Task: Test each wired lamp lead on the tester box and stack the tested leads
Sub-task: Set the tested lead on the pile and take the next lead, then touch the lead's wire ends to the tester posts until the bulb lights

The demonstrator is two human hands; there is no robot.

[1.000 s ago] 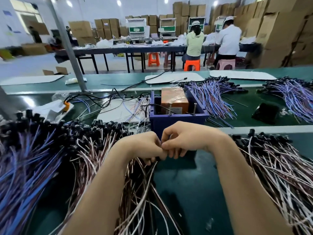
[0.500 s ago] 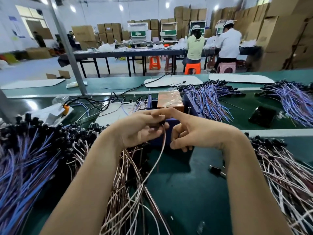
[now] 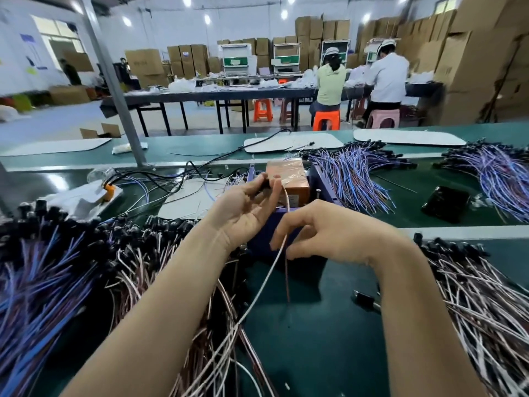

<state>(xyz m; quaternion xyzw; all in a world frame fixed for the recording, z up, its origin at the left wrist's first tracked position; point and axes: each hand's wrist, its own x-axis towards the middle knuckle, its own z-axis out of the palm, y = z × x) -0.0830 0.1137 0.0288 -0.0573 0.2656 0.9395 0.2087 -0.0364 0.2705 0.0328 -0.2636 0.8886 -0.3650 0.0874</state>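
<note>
Green matting covers the bench [image 3: 329,325]. On it, at about 12 o'clock from the hands, stands the blue tester box [image 3: 325,186] with a film-wrapped orange block [image 3: 286,174] inside.

The two hands are apart, both on one lamp lead [image 3: 265,276]. The left hand [image 3: 243,210] is raised palm-up in front of the box's near-left corner. Its thumb and fingertips pinch the lead's black cap [image 3: 264,183]. From there the white wire arcs down towards 5 o'clock to the right hand [image 3: 335,233], which sits lower and just beside the left, at its 4 o'clock. The right hand's fingers are curled round the wires.

Below that grip the white wire slants off towards 7 o'clock and runs into the tangle of brown-and-white leads [image 3: 148,270] under the left forearm. A thin brown wire [image 3: 287,282] hangs nearly straight down at 6 o'clock, its end free above the matting.

A second heap of brown-and-white leads [image 3: 472,305] lies at 4 o'clock from the right hand, beyond the right forearm. Blue-and-purple leads [image 3: 37,290] with black caps fill the 8 o'clock corner. Another blue bundle [image 3: 352,179] fans out at 3 o'clock from the box, just beside its right wall.
</note>
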